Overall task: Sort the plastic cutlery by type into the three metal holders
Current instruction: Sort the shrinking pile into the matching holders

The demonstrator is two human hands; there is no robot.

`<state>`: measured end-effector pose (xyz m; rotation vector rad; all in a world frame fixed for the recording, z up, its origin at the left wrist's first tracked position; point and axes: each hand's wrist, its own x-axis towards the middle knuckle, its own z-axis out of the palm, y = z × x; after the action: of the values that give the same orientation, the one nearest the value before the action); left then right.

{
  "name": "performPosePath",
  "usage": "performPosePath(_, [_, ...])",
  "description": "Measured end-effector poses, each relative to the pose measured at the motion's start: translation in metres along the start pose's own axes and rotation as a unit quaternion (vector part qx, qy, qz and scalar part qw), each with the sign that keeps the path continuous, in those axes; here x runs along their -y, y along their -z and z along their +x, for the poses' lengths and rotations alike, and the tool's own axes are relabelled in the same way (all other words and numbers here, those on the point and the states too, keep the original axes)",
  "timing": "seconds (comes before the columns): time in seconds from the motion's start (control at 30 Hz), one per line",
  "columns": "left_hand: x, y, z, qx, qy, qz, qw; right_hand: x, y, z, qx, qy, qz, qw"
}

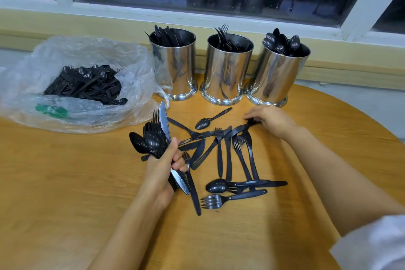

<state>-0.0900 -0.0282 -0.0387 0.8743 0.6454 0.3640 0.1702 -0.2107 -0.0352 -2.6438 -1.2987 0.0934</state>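
Holders (pixel 225 72): three upright steel cans, holding knives (pixel 166 36), forks (pixel 223 37), spoons (pixel 282 42).
Cutlery (pixel 228 155): black, scattered; a bunch (pixel 153 138) in my left hand (pixel 163 171).

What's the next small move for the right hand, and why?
Probably lift the piece that the right hand pinches at the far edge of the pile, then check its type, which is unclear here. The left hand is full with a mixed bundle, and the holders stand just beyond.
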Motion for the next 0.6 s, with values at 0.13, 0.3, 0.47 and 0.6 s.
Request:
performPosePath(0.13, [0.002,0.000,0.001,0.001,0.004,-0.005,1.000,-0.011,-0.005,-0.010,-0.022,-0.004,0.024,0.999])
performPosePath(0.3, [0.005,-0.002,0.000,0.011,0.013,-0.013,1.000,-0.013,-0.005,-0.018,-0.016,-0.038,0.014,0.999])
performPosePath(0.47, [0.008,-0.002,-0.002,0.024,0.024,-0.015,0.999,-0.012,-0.013,-0.030,-0.038,-0.057,0.063,0.996])
performPosePath(0.6, [0.008,-0.002,-0.004,0.029,0.023,-0.026,0.999,-0.011,-0.021,-0.049,-0.036,-0.065,0.099,0.992])
